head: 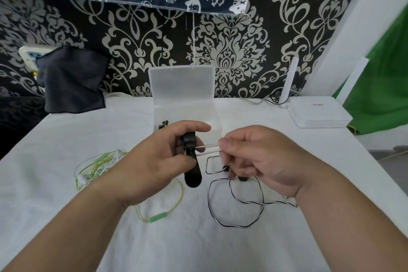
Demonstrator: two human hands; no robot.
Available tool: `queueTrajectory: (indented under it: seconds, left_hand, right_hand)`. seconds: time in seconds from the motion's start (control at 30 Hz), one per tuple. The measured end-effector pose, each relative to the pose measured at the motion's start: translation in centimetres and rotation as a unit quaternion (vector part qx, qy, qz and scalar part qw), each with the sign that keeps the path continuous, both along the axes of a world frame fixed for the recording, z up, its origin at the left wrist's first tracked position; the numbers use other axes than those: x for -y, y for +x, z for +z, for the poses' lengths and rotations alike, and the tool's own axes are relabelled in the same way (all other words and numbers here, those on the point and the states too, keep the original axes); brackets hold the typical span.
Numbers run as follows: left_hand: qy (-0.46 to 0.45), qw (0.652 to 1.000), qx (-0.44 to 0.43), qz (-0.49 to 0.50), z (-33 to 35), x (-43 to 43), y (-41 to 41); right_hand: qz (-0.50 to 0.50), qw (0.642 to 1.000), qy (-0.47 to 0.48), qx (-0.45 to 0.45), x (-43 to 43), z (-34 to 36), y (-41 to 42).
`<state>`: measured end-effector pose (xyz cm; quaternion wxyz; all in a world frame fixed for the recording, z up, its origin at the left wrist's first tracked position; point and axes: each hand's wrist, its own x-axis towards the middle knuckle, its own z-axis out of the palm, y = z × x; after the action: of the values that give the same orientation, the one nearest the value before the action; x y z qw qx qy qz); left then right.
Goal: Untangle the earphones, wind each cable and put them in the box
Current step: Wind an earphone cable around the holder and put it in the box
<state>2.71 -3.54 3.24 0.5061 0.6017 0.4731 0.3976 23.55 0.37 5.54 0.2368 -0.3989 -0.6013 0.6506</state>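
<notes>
Winding step, judged: left hand (pixel 154 161) has its fingers curled round a black strap (pixel 192 168), right hand (pixel 260 157) pinches a white cable (pixel 208 146) pulled taut between the two hands. Striped earphones (pixel 209 196) and green earphones (pixel 157 218) lie loose on the counter (pixel 198 249), near the open clear box (pixel 187 112). Next move likely needs strap closed round the cable, then boxing. White cloth on counter; damask wallpaper (pixel 231 57), white router (pixel 318 112) at right.

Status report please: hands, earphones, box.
Left hand grips black strap. Right hand pinches striped cable, taut between hands. Green earphones loose on table. Box open behind hands.
</notes>
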Motion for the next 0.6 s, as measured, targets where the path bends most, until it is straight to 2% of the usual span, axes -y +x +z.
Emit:
queueTrajectory:
  seconds: [0.1, 0.27, 0.47, 0.6]
  left_hand:
    - [0.003, 1.0, 0.023, 0.011, 0.1, -0.1, 0.2]
    - [-0.006, 0.997, 0.071, 0.028, 0.0, -0.2, 0.5]
    - [-0.004, 0.995, 0.102, -0.001, -0.2, 0.0, 1.2]
    - [0.007, 0.993, 0.113, 0.029, -0.5, -0.2, 1.2]
  right_hand:
    - [-0.06, 0.997, -0.001, -0.056, -0.5, 0.3, 0.5]
    - [-0.152, 0.988, -0.018, -0.032, -1.4, 0.0, 1.4]
    - [-0.125, 0.968, -0.146, -0.16, -0.9, 0.2, 0.3]
    - [-0.085, 0.973, -0.143, -0.16, -0.4, 0.7, 0.0]
